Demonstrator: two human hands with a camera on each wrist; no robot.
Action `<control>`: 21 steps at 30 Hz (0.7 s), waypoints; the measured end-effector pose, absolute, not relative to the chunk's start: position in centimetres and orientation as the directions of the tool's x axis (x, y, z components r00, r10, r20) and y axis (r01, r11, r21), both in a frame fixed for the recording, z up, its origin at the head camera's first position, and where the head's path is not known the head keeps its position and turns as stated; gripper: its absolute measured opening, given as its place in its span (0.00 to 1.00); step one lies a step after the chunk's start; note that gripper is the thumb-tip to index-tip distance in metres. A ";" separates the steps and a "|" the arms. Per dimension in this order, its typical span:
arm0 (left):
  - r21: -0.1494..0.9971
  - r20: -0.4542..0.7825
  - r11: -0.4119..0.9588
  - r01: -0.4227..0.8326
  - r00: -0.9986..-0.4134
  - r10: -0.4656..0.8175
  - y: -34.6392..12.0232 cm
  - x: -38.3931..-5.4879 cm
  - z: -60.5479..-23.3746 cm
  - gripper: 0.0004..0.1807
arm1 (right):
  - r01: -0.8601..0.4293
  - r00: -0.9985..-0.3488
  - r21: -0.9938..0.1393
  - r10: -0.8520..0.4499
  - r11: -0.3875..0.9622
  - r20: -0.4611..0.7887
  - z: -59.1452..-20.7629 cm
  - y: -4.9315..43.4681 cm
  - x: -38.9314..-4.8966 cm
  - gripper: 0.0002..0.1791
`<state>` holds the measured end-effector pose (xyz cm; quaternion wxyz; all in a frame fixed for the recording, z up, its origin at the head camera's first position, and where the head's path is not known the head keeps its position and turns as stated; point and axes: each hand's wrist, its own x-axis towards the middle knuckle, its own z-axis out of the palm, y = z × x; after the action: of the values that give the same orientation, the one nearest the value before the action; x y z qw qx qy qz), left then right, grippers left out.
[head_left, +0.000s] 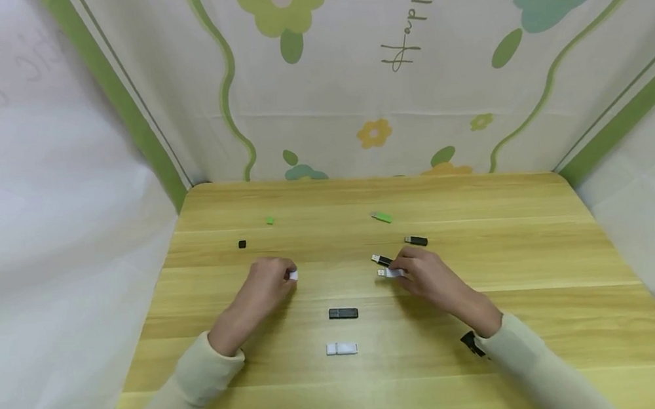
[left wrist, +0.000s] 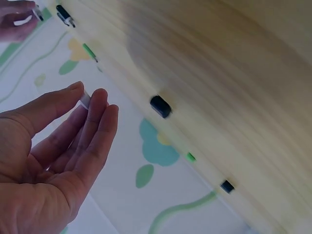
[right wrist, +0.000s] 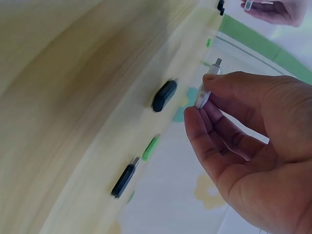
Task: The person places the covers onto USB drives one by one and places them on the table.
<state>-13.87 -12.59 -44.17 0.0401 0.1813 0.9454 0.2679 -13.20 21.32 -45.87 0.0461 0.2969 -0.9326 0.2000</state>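
Between its thumb and fingertips my left hand (head_left: 268,280) pinches a small white cap (left wrist: 85,100). My right hand (head_left: 425,273) holds a white USB flash drive (right wrist: 207,87) with its metal plug bare and, in the head view, pointing left. Just behind that drive lies an uncapped black USB flash drive (head_left: 381,260), partly hidden by the right fingers. Another uncapped black drive (head_left: 416,240) and an uncapped green drive (head_left: 382,217) lie farther back. In front of the hands are a capped black drive (head_left: 343,313) and a capped white drive (head_left: 342,348).
On the back left of the wooden table (head_left: 299,405) lie a small black cap (head_left: 242,244) and a small green cap (head_left: 270,220). A black object (head_left: 472,344) sits by the right cuff. Flower-printed white cloth (head_left: 316,87) hangs behind the table.
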 end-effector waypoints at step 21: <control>0.539 0.123 0.712 0.450 -0.878 0.462 -8.5 -13.7 -44.3 0.06 | -0.637 -0.766 -0.380 -0.608 0.671 0.211 -44.8 16.8 -13.9 0.10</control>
<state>-13.66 -8.50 -44.30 0.0104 0.2465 0.9250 0.2888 -13.87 16.79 -44.79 0.0332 0.3406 -0.9135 0.2203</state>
